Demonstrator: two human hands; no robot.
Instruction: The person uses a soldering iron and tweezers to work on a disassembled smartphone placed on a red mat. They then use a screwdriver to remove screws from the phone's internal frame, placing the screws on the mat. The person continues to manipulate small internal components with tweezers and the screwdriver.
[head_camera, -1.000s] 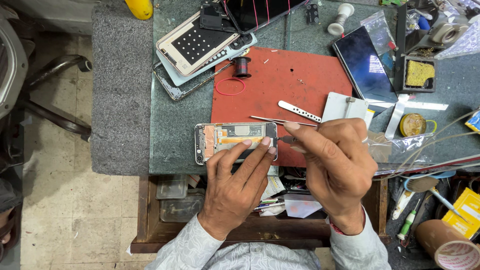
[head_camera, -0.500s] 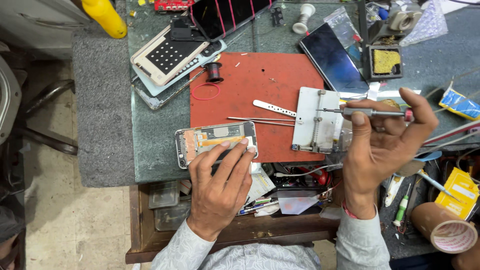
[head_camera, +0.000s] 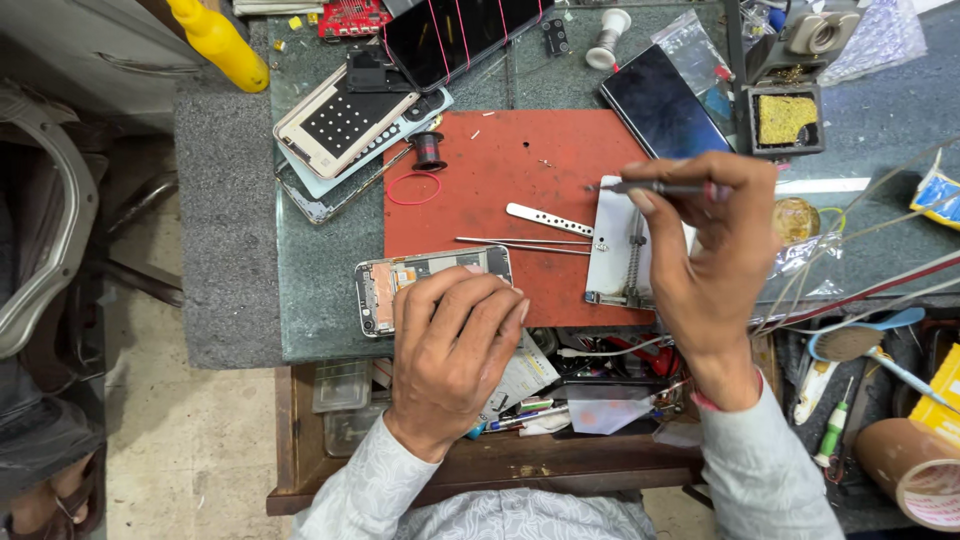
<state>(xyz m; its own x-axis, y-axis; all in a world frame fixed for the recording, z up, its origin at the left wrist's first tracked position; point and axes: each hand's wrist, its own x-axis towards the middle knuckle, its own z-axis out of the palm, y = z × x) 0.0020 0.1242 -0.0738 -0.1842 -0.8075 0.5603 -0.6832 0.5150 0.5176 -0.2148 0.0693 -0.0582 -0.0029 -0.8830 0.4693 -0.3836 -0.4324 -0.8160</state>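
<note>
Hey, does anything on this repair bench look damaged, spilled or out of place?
Only the opened phone under the left hand stands out: its back is off, insides bared. The right hand holds a thin tool over a white holder.

We see the right hand (head_camera: 710, 260), a second ago down at the opened phone (head_camera: 430, 285) beside the left hand (head_camera: 455, 345), now lifted away to the right of that phone. It holds a thin tool (head_camera: 655, 187) over the white holder plate (head_camera: 625, 245), tip pointing left.
</note>
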